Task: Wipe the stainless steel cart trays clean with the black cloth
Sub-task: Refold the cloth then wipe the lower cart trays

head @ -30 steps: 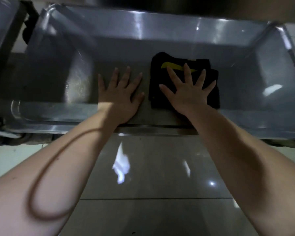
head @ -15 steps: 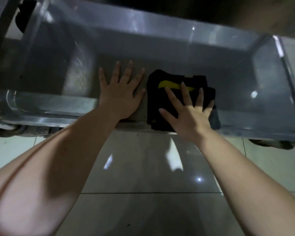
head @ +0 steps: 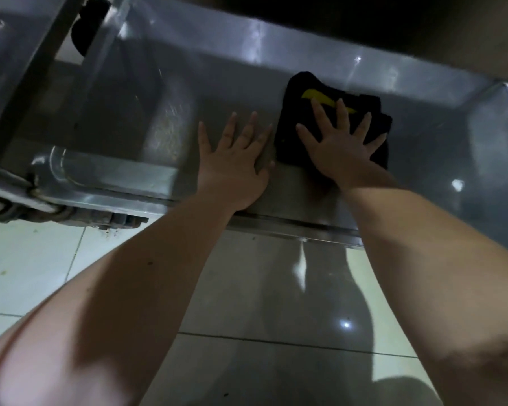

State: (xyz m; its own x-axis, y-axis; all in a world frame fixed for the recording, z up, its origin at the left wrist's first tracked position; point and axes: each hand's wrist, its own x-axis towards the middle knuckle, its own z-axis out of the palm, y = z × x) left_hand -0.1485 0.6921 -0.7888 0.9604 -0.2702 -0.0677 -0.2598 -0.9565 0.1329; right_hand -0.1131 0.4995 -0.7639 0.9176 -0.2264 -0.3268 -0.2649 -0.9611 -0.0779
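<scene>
- On a stainless steel cart tray (head: 452,148), a person's right hand (head: 342,148) presses the folded black cloth (head: 291,112) flat, fingers straight and spread. The wiping step appears to be under way.
- The left hand (head: 232,162) lies flat on bare metal just beside the cloth, fingers splayed, gripping nothing.
- The next move likely calls for steady downward pressure while sliding the cloth toward the dull, speckled patch (head: 165,133) at left.
- Light is dim. Glossy pale floor tiles (head: 261,288) lie below, with a grimy caster (head: 0,212) at the cart's corner.
</scene>
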